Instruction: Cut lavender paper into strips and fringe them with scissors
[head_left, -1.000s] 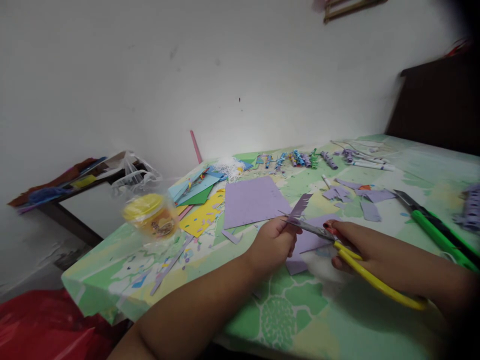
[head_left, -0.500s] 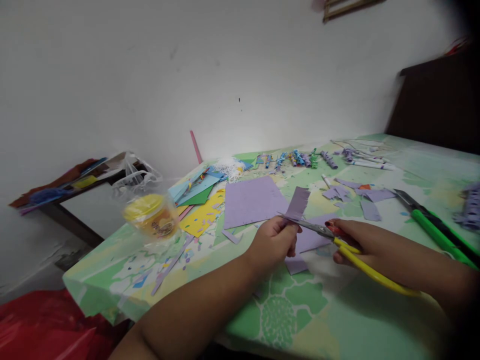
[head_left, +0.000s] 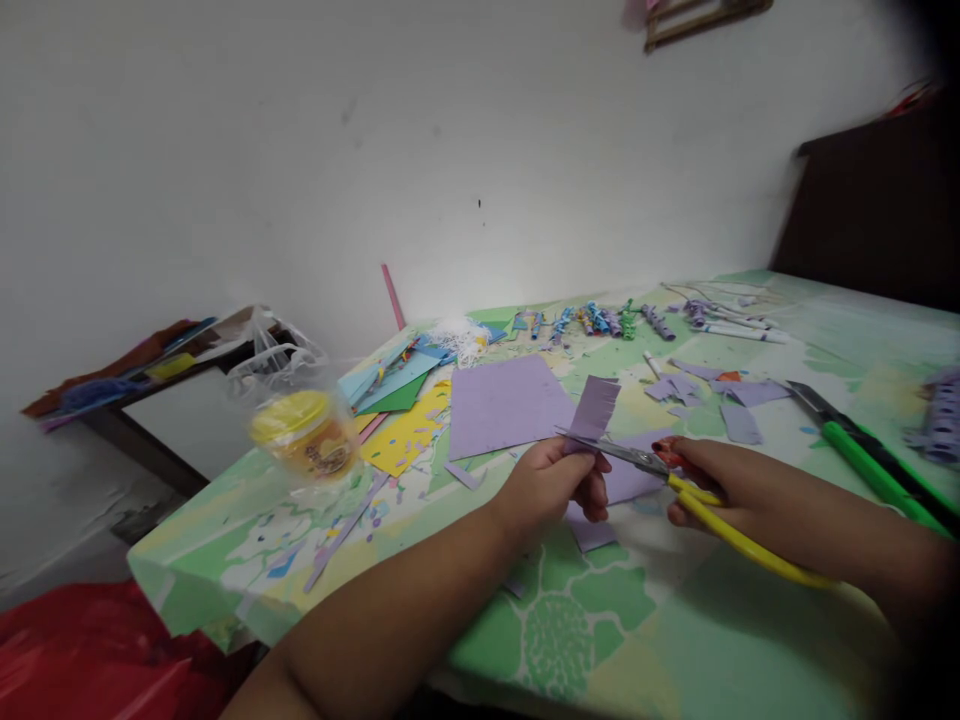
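My left hand (head_left: 559,478) pinches a narrow strip of purple paper (head_left: 596,405) that stands up above the fingers, its right edge snipped into a fringe. My right hand (head_left: 701,478) is closed round the handles of yellow-handled scissors (head_left: 731,530). Their blades (head_left: 611,450) lie across the strip just above my left fingers and look closed or nearly so. Behind the left hand a large purple sheet (head_left: 510,405) lies flat. More purple paper (head_left: 634,475) lies under and between the hands, partly hidden by them.
A green utility knife (head_left: 870,455) lies at the right with its blade out. Purple scraps (head_left: 739,395) and several curled paper rolls (head_left: 600,318) lie farther back. At the left stand a yellow-lidded tub (head_left: 304,430) in a plastic bag and coloured sheets (head_left: 409,425).
The scissor blades stay across the strip, with hardly any movement. The lower fingers of my left hand have loosened and dropped slightly.
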